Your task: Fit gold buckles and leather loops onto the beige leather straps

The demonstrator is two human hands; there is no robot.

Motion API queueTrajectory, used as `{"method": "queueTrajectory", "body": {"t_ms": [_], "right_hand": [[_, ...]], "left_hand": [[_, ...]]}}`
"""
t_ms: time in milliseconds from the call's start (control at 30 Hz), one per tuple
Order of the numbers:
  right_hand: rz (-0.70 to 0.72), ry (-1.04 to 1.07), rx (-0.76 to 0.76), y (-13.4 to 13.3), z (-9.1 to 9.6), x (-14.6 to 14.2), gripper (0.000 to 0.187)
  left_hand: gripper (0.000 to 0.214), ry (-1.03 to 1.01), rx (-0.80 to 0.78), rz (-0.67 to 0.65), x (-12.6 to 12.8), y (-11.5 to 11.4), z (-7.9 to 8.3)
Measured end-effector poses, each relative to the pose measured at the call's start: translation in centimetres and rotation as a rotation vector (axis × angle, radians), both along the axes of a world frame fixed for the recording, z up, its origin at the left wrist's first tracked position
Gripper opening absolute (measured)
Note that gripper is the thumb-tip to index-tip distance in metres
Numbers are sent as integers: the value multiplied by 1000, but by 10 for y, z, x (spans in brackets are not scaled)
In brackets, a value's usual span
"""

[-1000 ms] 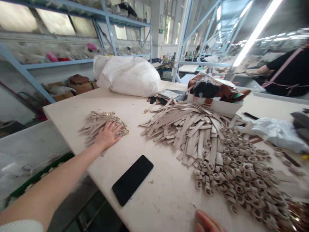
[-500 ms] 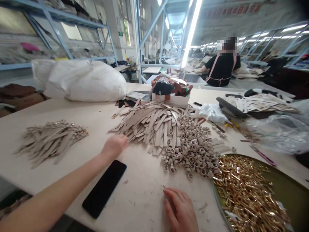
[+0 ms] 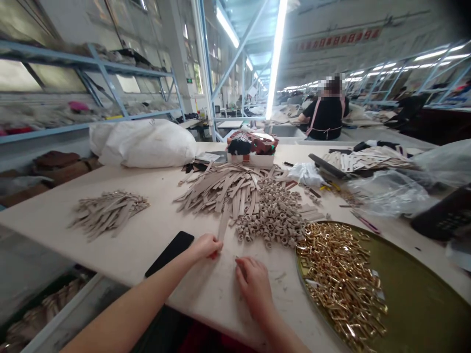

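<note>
My left hand (image 3: 207, 245) is closed in a pinch on the near end of a beige strap (image 3: 222, 226), which lies on the table pointing away from me towards the big pile of beige straps (image 3: 224, 186). My right hand (image 3: 255, 287) rests on the table just right of it, fingers curled, with something small at the fingertips that I cannot make out. A heap of small beige loops (image 3: 274, 218) lies just beyond both hands. A round tray (image 3: 415, 299) full of gold metal buckles (image 3: 340, 274) sits to the right.
A black phone (image 3: 170, 253) lies left of my left hand. A smaller strap pile (image 3: 108, 212) is at far left, a white sack (image 3: 147, 142) and a box of scraps (image 3: 252, 147) at the back, plastic bags (image 3: 390, 193) at right. A person in black stands beyond the table.
My left hand came back from the left strap pile, passed the big pile and now pinches one strap near the table edge. The view swung right; my right hand shifted slightly forward.
</note>
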State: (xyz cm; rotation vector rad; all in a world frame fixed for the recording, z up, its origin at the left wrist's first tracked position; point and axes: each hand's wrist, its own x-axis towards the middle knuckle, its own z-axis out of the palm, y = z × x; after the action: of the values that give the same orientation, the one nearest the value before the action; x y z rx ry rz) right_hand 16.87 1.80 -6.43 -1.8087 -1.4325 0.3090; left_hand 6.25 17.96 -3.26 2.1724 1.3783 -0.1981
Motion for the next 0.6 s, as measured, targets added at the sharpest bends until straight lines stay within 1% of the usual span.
{"method": "queueTrajectory", "body": {"t_ms": [67, 167, 267, 367, 433, 533, 600], "right_hand": [[2, -10, 2, -2, 0, 0, 22], [4, -24, 14, -5, 0, 0, 21], [-3, -20, 39, -8, -1, -2, 22], [-33, 11, 92, -10, -5, -3, 21], [-68, 56, 129, -10, -7, -3, 22], [-118, 137, 165, -10, -10, -2, 24], [-118, 179, 170, -10, -11, -1, 25]], "left_hand": [[23, -6, -47, 19, -15, -16, 1], [24, 2, -69, 22, -30, -31, 6], [29, 20, -3, 18, -36, -37, 12], [33, 14, 153, 47, -33, -40, 14], [34, -1, 222, 73, -26, -43, 13], [28, -37, 233, 102, -16, -45, 10], [20, -86, 209, 117, -15, -44, 9]]}}
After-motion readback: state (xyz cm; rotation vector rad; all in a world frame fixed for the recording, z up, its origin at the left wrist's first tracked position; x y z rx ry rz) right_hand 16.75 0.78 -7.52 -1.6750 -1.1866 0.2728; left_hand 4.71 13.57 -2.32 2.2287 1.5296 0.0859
